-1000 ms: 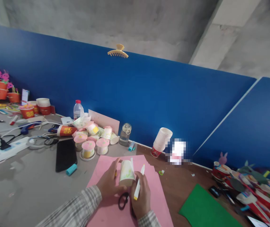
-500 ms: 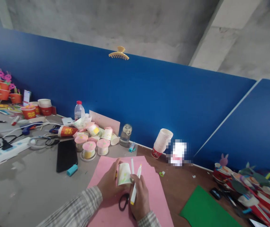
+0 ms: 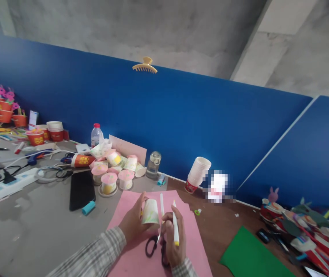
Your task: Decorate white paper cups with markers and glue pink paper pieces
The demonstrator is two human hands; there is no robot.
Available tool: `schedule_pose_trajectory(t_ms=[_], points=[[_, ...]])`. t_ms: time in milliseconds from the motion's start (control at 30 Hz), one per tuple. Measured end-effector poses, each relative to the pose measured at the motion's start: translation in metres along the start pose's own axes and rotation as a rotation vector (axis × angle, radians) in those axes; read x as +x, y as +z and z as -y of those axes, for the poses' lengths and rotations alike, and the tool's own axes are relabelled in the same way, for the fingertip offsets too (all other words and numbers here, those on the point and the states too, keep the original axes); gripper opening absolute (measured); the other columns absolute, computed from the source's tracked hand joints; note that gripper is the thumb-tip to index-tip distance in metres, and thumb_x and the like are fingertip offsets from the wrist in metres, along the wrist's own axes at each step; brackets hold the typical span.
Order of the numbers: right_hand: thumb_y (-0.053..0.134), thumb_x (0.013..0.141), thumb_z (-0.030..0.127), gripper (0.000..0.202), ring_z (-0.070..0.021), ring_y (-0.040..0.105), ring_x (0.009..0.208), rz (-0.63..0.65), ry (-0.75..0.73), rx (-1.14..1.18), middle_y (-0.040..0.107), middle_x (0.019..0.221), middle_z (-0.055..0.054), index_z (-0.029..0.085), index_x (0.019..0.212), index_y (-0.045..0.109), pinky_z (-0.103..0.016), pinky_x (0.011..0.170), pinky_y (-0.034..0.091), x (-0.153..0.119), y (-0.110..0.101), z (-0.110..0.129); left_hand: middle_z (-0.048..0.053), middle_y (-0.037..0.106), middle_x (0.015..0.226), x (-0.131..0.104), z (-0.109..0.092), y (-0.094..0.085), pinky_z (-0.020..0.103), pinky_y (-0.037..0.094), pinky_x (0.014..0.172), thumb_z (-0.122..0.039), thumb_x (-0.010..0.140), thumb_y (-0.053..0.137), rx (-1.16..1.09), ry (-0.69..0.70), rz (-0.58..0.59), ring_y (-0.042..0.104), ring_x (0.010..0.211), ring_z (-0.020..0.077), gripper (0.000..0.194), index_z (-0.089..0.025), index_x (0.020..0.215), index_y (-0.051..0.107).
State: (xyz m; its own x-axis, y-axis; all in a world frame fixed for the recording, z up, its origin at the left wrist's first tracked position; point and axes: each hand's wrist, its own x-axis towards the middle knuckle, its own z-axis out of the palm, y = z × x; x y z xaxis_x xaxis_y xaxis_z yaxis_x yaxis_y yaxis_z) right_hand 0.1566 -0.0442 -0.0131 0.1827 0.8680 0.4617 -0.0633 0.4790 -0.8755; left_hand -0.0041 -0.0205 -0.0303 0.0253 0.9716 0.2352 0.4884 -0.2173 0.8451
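Observation:
My left hand (image 3: 134, 217) is closed around a white paper cup (image 3: 150, 212) with a faint green and yellow pattern, tilted over the pink paper (image 3: 135, 256). In my right hand (image 3: 171, 234) is a white marker (image 3: 176, 227) with a yellow end, held nearly upright between the fingers, apart from the cup. Scissors (image 3: 151, 246) with black handles lie on the pink paper beneath the hands, partly hidden by my right hand. Behind the hands, a slim white stick-like object (image 3: 162, 204) rests on the pink paper.
Pink-topped cups (image 3: 108, 182) cluster at the back left beside a glass jar (image 3: 153, 165). A black phone (image 3: 81, 190) and a blue cap (image 3: 88, 207) lie left. Stacked cups (image 3: 198, 173) lean near the blue partition (image 3: 181, 123). Green paper (image 3: 251, 256) lies right.
My right hand with the marker has drawn back to the right from the cup, and the marker is turned more upright. More of the scissors shows. My left hand keeps hold of the cup.

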Motion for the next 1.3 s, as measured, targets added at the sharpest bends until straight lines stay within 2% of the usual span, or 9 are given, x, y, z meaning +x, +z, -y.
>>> schedule_pose_trajectory(t_ms=[67, 167, 267, 333, 533, 700, 933, 1133, 1300], points=[[0.050, 0.074, 0.044, 0.039, -0.0132, 0.050, 0.037, -0.033, 0.060, 0.087, 0.061, 0.067, 0.002, 0.026, 0.109, 0.055, -0.027, 0.036, 0.047, 0.002, 0.001, 0.000, 0.011, 0.051, 0.125, -0.001, -0.003, -0.001, 0.041, 0.051, 0.079, -0.037, 0.052, 0.074, 0.009, 0.010, 0.012, 0.059, 0.093, 0.0285, 0.104, -0.027, 0.133, 0.009], [0.047, 0.072, 0.050, 0.039, -0.0172, 0.057, 0.048, -0.130, 0.175, 0.165, 0.063, 0.064, 0.000, 0.022, 0.094, 0.064, -0.030, 0.046, 0.051, 0.005, 0.003, -0.008, 0.011, 0.052, 0.123, -0.003, -0.009, -0.003, 0.040, 0.052, 0.077, -0.040, 0.051, 0.074, 0.025, 0.010, 0.030, 0.059, 0.093, 0.0292, 0.102, -0.026, 0.131, 0.013], [0.054, 0.065, 0.053, 0.039, -0.0211, 0.062, 0.054, -0.202, 0.349, 0.220, 0.065, 0.057, 0.000, 0.019, 0.080, 0.068, -0.031, 0.050, 0.052, 0.006, 0.003, -0.019, 0.010, 0.053, 0.122, -0.005, -0.015, -0.005, 0.039, 0.052, 0.076, -0.040, 0.050, 0.075, 0.042, -0.006, 0.055, 0.061, 0.089, 0.0277, 0.100, -0.027, 0.130, 0.016], [0.059, 0.062, 0.051, 0.036, -0.0213, 0.062, 0.053, -0.189, 0.387, 0.237, 0.064, 0.053, 0.001, 0.019, 0.076, 0.068, -0.030, 0.048, 0.052, 0.006, 0.003, -0.022, 0.009, 0.053, 0.122, -0.005, -0.018, -0.006, 0.038, 0.052, 0.076, -0.043, 0.049, 0.075, 0.050, 0.000, 0.066, 0.061, 0.089, 0.0269, 0.100, -0.028, 0.129, 0.017], [0.060, 0.064, 0.047, 0.032, -0.0134, 0.046, 0.031, -0.086, 0.406, 0.241, 0.055, 0.042, 0.006, 0.019, 0.079, 0.064, -0.019, 0.023, 0.035, 0.004, 0.003, -0.017, 0.009, 0.054, 0.119, -0.005, -0.020, -0.008, 0.039, 0.052, 0.076, -0.049, 0.049, 0.073, 0.086, 0.015, 0.071, 0.059, 0.090, 0.0274, 0.100, -0.027, 0.129, 0.018], [0.060, 0.065, 0.046, 0.029, -0.0129, 0.047, 0.034, -0.114, 0.373, 0.248, 0.056, 0.042, 0.006, 0.020, 0.077, 0.061, -0.019, 0.028, 0.039, 0.006, 0.004, -0.016, 0.011, 0.050, 0.124, -0.006, -0.019, -0.007, 0.040, 0.050, 0.081, -0.049, 0.050, 0.073, 0.087, 0.028, 0.075, 0.057, 0.097, 0.0290, 0.101, -0.025, 0.131, 0.017], [0.060, 0.065, 0.048, 0.029, -0.0130, 0.045, 0.031, -0.116, 0.374, 0.217, 0.055, 0.040, 0.005, 0.020, 0.075, 0.060, -0.018, 0.025, 0.035, 0.007, 0.004, -0.016, 0.011, 0.051, 0.120, -0.007, -0.020, -0.008, 0.042, 0.049, 0.082, -0.047, 0.051, 0.073, 0.094, 0.077, 0.074, 0.055, 0.101, 0.0308, 0.100, -0.027, 0.131, 0.017], [0.060, 0.064, 0.049, 0.030, -0.0143, 0.048, 0.035, -0.123, 0.348, 0.166, 0.056, 0.040, 0.005, 0.020, 0.072, 0.061, -0.019, 0.028, 0.039, 0.007, 0.003, -0.014, 0.010, 0.049, 0.119, -0.005, -0.021, -0.007, 0.044, 0.047, 0.087, -0.047, 0.049, 0.074, 0.114, 0.127, 0.061, 0.050, 0.107, 0.0316, 0.095, -0.027, 0.127, 0.024], [0.059, 0.064, 0.049, 0.030, -0.0134, 0.048, 0.034, -0.133, 0.324, 0.119, 0.055, 0.041, 0.005, 0.019, 0.069, 0.062, -0.020, 0.030, 0.040, 0.008, 0.005, -0.005, 0.009, 0.047, 0.118, -0.005, -0.023, -0.005, 0.042, 0.050, 0.084, -0.047, 0.051, 0.073, 0.132, 0.136, 0.072, 0.055, 0.099, 0.0298, 0.085, -0.027, 0.123, 0.031]])
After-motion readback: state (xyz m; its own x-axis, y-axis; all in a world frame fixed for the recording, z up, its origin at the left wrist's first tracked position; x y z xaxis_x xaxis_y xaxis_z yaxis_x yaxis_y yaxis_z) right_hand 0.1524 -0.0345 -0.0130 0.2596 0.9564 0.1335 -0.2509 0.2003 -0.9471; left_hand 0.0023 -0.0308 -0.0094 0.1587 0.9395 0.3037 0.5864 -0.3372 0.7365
